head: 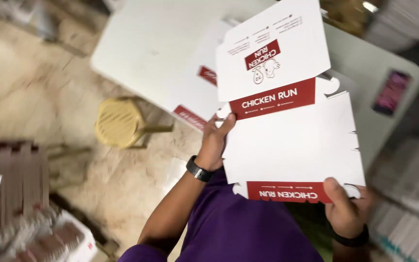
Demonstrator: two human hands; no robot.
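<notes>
Both hands grip a flat white-and-red carton blank (292, 145) above the white bench (141, 43): left hand (214, 143) pinches its left edge, right hand (347, 211) clamps its near corner.

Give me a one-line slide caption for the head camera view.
Both hands, left hand and right hand, hold a flat white-and-red carton blank above a white table.

We see a smooth matt cardboard box blank (287, 121), a white plastic table (146, 43), a ribbed plastic stool (120, 122)
</notes>
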